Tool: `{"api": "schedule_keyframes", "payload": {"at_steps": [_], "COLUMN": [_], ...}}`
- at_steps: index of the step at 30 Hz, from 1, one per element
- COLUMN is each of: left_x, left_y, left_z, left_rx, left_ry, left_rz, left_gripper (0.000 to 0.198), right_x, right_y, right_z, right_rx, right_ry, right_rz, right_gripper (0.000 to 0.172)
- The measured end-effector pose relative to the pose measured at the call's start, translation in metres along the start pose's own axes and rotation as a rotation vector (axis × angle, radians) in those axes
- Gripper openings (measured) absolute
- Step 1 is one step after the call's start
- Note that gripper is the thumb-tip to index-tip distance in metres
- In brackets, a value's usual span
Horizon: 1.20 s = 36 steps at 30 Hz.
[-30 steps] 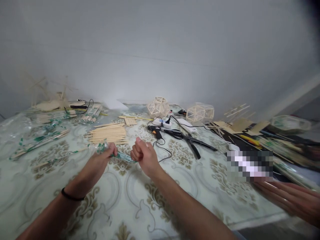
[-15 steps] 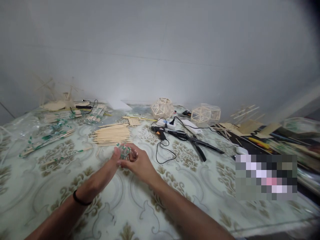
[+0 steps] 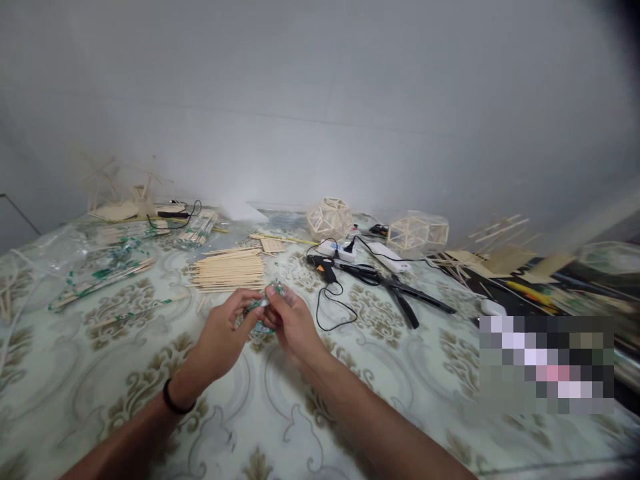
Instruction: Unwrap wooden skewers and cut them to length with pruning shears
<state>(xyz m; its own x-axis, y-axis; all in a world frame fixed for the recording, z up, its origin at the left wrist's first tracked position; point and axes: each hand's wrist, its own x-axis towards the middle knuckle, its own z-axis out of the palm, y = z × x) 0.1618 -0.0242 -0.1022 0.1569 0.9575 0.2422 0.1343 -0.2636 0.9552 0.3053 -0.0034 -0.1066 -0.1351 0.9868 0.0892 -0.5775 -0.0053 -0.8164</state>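
Above the tabletop [image 3: 150, 373] middle, left hand [image 3: 223, 337] and right hand [image 3: 293, 323] together pinch a crumpled wrapper [image 3: 263, 308], mostly hidden by fingers.

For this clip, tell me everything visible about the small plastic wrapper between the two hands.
The wrapper is a small piece of clear, shiny plastic film with green print, crumpled into a loose wad. It is held above the patterned tablecloth, pinched between the fingers of the left hand and the right hand, which cover much of it. It sits nearer the camera than the pile of wooden sticks, apart from them. Blur hides any lettering.
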Motion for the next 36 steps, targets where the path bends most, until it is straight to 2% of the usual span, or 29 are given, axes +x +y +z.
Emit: {"api": "schedule_keyframes", "payload": {"at_steps": [2,4,6,8,10,12,14,17,20,24,27,29,30,33,36], "left_x": [0.001,0.001,0.001,0.000,0.000,-0.001,-0.001,-0.003,-0.005,-0.007,-0.005,-0.002,0.000,0.005,0.008], "left_y": [0.000,0.002,0.005,0.009,0.013,0.016,0.019,0.018,0.012,0.006,0.009,0.011,0.011,0.007,0.001], "left_z": [0.002,0.002,0.002,0.000,-0.004,-0.006,-0.005,0.001,0.009,0.012,0.005,-0.004,-0.008,-0.017,-0.019], "left_rx": [0.020,0.029,0.063,0.098,0.131,0.174,0.240,0.383,0.461,0.444,0.469,0.418,0.365,0.198,0.073], "left_ry": [0.097,0.156,0.143,0.087,-0.003,-0.097,-0.181,-0.236,-0.205,-0.166,-0.063,-0.029,-0.030,-0.055,-0.111], "left_rz": [-0.027,-0.058,-0.077,-0.087,-0.076,-0.025,0.035,0.065,0.083,0.112,0.084,0.039,0.011,-0.057,-0.113], "left_gripper": [0.020,0.020,0.019,0.020,0.019,0.016,0.015,0.009,0.003,0.011,0.015,0.017,0.018,0.024,0.028], "right_x": [-0.005,-0.013,-0.023,-0.032,-0.035,-0.032,-0.026,-0.016,-0.013,-0.013,-0.010,-0.006,-0.004,-0.002,-0.002], "right_y": [-0.003,-0.006,-0.008,-0.009,-0.009,-0.010,-0.013,-0.015,-0.012,-0.013,-0.020,-0.023,-0.024,-0.023,-0.022], "right_z": [0.003,0.006,0.009,0.009,0.007,0.003,-0.002,-0.007,-0.005,-0.005,-0.013,-0.019,-0.021,-0.023,-0.022], "right_rx": [-0.021,-0.178,-0.437,-0.662,-0.780,-0.838,-0.854,-0.854,-0.889,-0.843,-0.787,-0.861,-0.921,-1.035,-0.985], "right_ry": [0.073,0.101,0.002,-0.181,-0.311,-0.287,-0.166,-0.057,-0.135,-0.233,-0.333,-0.387,-0.392,-0.355,-0.359], "right_rz": [-0.080,-0.188,-0.314,-0.436,-0.512,-0.532,-0.536,-0.593,-0.656,-0.601,-0.502,-0.490,-0.511,-0.620,-0.634], "right_gripper": [0.043,0.037,0.034,0.043,0.047,0.048,0.049,0.050,0.048,0.045,0.039,0.047,0.045,0.021,0.007]}}
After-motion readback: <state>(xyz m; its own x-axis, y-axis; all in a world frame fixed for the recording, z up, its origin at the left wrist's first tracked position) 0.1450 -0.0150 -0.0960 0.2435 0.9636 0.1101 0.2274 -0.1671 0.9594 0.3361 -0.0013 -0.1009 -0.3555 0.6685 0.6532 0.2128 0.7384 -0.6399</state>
